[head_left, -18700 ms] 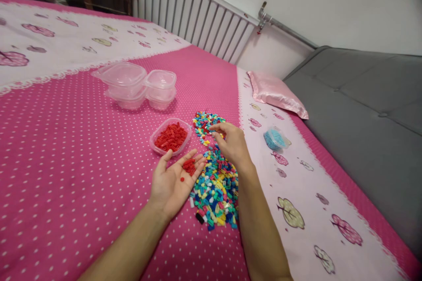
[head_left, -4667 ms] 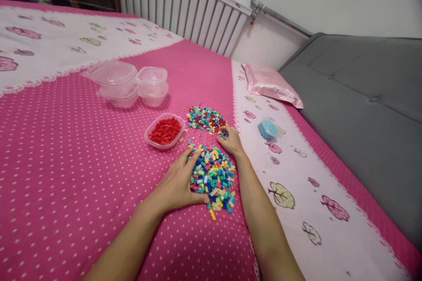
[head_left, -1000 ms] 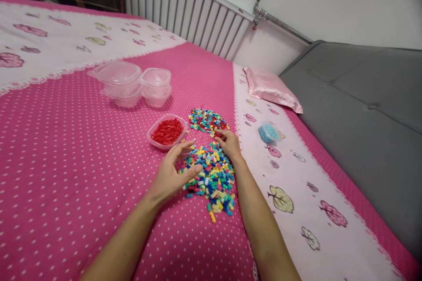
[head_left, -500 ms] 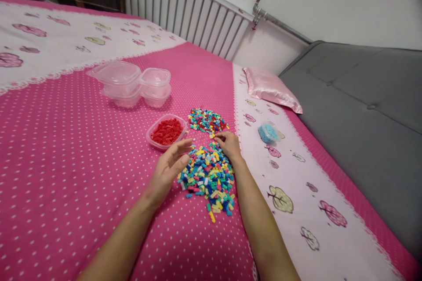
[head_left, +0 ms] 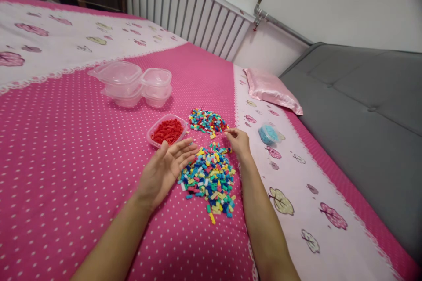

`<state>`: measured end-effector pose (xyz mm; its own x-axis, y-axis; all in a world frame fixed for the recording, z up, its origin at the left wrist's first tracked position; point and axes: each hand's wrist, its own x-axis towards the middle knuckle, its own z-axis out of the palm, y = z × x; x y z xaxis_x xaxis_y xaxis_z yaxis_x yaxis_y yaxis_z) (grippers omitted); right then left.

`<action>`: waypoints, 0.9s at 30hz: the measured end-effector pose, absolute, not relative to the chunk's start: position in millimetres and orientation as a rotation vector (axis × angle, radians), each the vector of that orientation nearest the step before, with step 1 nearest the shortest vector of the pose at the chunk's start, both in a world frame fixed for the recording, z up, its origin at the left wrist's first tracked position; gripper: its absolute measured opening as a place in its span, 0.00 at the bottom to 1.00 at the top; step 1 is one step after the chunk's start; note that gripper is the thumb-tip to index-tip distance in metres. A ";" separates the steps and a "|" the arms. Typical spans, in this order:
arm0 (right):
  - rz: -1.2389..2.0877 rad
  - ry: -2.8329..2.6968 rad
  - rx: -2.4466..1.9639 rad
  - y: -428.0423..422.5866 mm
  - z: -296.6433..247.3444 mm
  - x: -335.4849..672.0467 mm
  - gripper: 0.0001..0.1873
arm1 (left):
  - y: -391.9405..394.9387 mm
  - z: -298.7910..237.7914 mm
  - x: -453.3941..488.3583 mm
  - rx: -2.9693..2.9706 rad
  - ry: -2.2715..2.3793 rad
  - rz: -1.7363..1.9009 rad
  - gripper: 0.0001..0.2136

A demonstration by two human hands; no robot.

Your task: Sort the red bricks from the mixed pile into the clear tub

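My left hand (head_left: 165, 167) is open, palm turned inward and fingers stretched over the left edge of a large pile of mixed toy building bricks (head_left: 212, 180). Just beyond its fingers stands a clear plastic tub (head_left: 150, 136) filled with red bricks (head_left: 167, 131). My right hand (head_left: 238, 143) has thumb and forefinger pinched together by the right end of a smaller brick pile (head_left: 206, 121). Whatever is between those fingertips is too small to make out. Both piles mix blue, teal, yellow and white pieces, and the smaller one shows more red.
Stacked clear tubs (head_left: 123, 83) stand further back on the pink dotted bedspread (head_left: 82, 140). To the right sit a tub of light blue bricks (head_left: 268, 134) and a pink pillow (head_left: 272, 90). A grey headboard (head_left: 359, 109) borders the right; a radiator (head_left: 191, 9) lines the wall.
My left hand has turned and spread its fingers wider, palm more in view. My right hand has shifted right, off the gap between the two piles, still pinched.
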<state>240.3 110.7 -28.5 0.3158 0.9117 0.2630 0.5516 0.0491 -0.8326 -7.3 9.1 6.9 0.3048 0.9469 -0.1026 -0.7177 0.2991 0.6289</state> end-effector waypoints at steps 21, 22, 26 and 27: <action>0.620 -1.921 -1.117 25.7 56.4 159.9 0.08 | 12.5 6.1 -19.8 0.289 0.251 0.923 0.37; 0.621 -1.895 -1.116 25.4 56.7 160.5 0.08 | 12.3 5.8 -20.0 0.289 0.257 0.923 0.38; 0.637 -1.840 -1.091 22.0 58.4 160.1 0.08 | 11.0 6.3 -19.9 0.321 0.267 0.903 0.40; 0.645 -1.844 -1.082 20.9 58.8 159.2 0.09 | 10.7 6.5 -19.8 0.329 0.259 0.895 0.40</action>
<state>159.2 20.9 58.8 -0.2358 0.8738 0.4253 0.4184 0.4863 -0.7671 -19.8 10.7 6.5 0.6000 0.7957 -0.0830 -0.7172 0.5809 0.3849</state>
